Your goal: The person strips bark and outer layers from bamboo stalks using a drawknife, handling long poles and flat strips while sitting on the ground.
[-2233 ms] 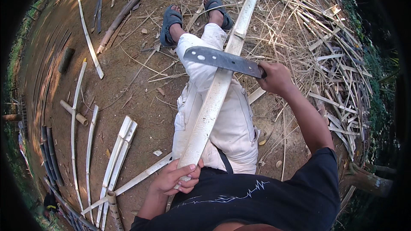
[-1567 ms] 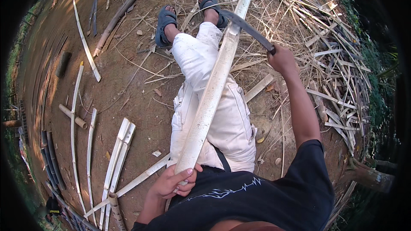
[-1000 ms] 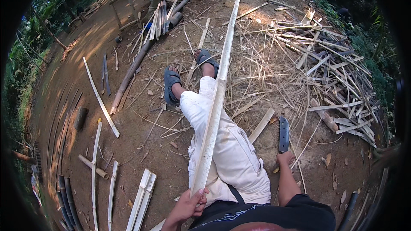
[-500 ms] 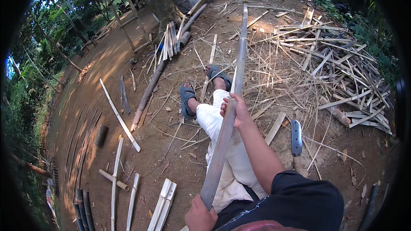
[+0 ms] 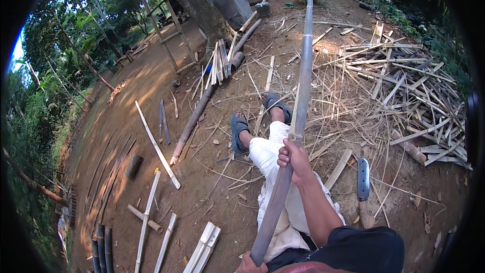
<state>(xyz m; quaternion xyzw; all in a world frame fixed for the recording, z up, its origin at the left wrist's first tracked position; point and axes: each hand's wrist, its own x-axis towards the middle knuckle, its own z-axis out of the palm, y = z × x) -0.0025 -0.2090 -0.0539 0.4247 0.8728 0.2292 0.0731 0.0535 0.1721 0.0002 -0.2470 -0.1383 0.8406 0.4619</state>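
Note:
A long split bamboo pole (image 5: 302, 91) slants from my lap up toward the far middle of the view. My right hand (image 5: 295, 159) is wrapped round its middle, just below a node, over my white trousers. My left hand (image 5: 251, 264) grips the near end, partly cut off by the lower edge. To the right of my leg a broad cleaver (image 5: 363, 179) with a wooden handle lies on the soil. A flat bamboo slat (image 5: 338, 169) lies between it and my right forearm.
A big heap of split bamboo strips (image 5: 419, 91) covers the right. A dark bamboo pole (image 5: 191, 124) lies left of my sandalled feet, with split pieces (image 5: 221, 63) leaning over its far part. Pale split lengths (image 5: 203, 247) lie at lower left. A tree trunk (image 5: 197, 5) stands behind.
The bamboo pole's far end has risen, and both hands sit lower in view with it. The whole scene has shifted right and slightly down as my head turned.

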